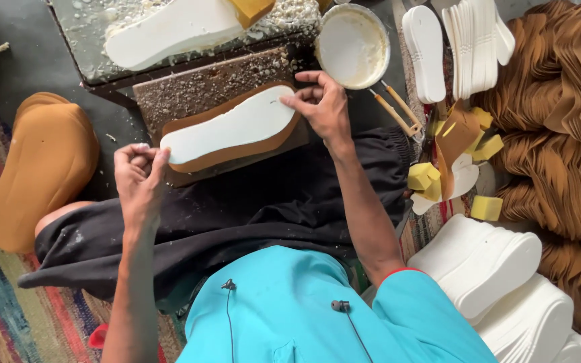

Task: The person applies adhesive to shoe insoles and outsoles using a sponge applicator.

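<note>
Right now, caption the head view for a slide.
Both hands, left and right, press a white foam sole onto a brown sole piece.

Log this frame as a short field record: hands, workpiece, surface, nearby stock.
left hand: fingertips at heel end of white insole
right hand: pinching insole's toe end
workpiece: white insole lying on brown sole piece
surface: glue-crusted board
glue bowl: behind right hand
stock: white insole stacks and brown sole stacks at right

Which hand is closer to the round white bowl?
The right hand. It rests on the white sole, just below and left of the bowl. The left hand is at the sole's other end, far from it.
</note>
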